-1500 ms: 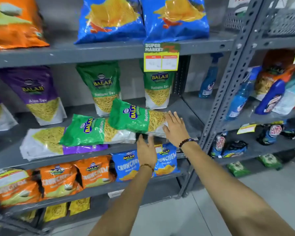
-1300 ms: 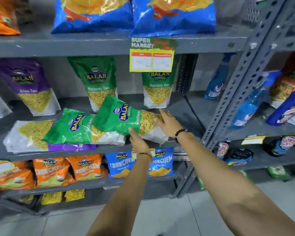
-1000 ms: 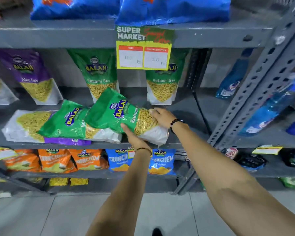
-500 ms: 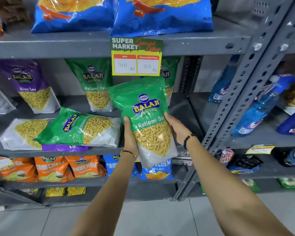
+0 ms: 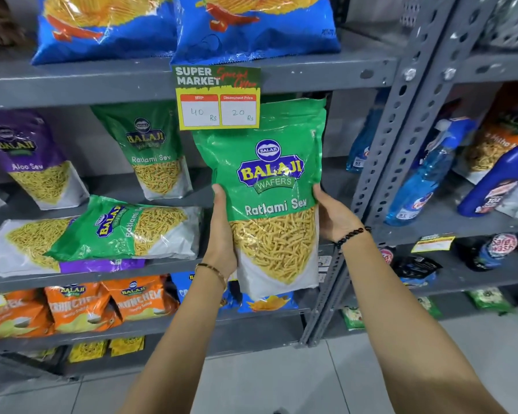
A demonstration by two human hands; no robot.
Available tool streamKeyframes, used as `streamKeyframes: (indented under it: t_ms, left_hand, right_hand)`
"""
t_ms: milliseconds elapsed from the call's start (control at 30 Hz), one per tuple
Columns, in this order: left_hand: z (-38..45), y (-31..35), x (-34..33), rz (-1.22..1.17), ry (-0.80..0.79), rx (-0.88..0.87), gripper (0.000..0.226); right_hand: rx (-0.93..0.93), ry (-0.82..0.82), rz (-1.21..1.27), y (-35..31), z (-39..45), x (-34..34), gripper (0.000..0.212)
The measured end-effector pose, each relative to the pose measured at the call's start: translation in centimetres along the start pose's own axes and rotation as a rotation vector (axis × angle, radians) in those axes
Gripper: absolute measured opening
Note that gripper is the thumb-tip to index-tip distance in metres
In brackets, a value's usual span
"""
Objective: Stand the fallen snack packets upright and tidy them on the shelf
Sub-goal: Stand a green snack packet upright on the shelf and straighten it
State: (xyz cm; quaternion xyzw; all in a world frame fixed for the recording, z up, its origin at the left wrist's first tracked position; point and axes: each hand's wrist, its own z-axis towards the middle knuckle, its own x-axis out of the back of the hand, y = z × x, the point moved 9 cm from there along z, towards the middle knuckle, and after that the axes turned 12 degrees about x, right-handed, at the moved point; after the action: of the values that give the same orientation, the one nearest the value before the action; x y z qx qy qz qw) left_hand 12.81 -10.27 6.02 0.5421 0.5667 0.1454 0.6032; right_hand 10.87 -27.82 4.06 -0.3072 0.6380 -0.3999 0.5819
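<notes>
I hold a green Ratlami Sev packet upright in the air in front of the middle shelf. My left hand grips its left edge and my right hand grips its right edge. A second green packet lies on its side on the shelf, resting on a fallen purple-and-white packet. Behind them a green packet and a purple Aloo Sev packet stand upright against the back.
A price tag hangs from the upper shelf, which carries blue chip bags. Orange packets fill the lower shelf. A grey perforated upright divides off the right bay, where spray bottles stand.
Both hands took the top fallen green packet off the pile, turned it upright, and lifted it. In the last half second it rose a little and moved right.
</notes>
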Motion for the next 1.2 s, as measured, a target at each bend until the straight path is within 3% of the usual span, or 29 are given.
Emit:
streamKeyframes:
  t_ms: [233, 367, 467, 633, 767, 967, 1067, 1133, 1200]
  left_hand:
    - [1.8, 0.1, 0.6, 0.100, 0.052, -0.008, 0.050]
    - [4.9, 0.2, 1.9, 0.283, 0.182, 0.037, 0.053]
    - [7.6, 1.2, 2.1, 0.439, 0.202, 0.020, 0.046]
    - [10.6, 2.3, 1.9, 0.480, 0.175, 0.002, 0.038]
    - [11.8, 2.6, 1.6, 0.406, 0.134, -0.002, 0.036]
    - [11.0, 2.9, 3.0, 0.420, 0.156, -0.005, 0.031]
    - [9.1, 3.9, 5.0, 0.382, 0.245, 0.018, 0.030]
    - [6.8, 4.4, 6.9, 0.205, 0.306, 0.048, 0.014]
    - [4.0, 3.8, 8.5, 0.059, 0.344, 0.113, 0.012]
  right_hand:
    - [0.024, -0.096, -0.004, -0.1, 0.9, -1.0, 0.038]
    - [0.100, 0.023, -0.060, -0.1, 3.0, 0.6, 0.031]
    - [0.177, 0.178, -0.164, -1.0, 4.4, 2.0, 0.034]
    - [0.224, 0.380, -0.250, -2.1, 6.8, 3.8, 0.038]
    - [0.245, 0.416, -0.222, -2.1, 7.7, 4.3, 0.034]
    - [0.231, 0.532, -0.229, -1.2, 6.9, 5.1, 0.047]
    - [0.246, 0.683, -0.276, -0.2, 5.4, 6.0, 0.038]
    - [0.235, 0.854, -0.306, 1.0, 3.8, 6.4, 0.009]
    - [0.179, 0.961, -0.326, 3.0, 2.4, 5.8, 0.017]
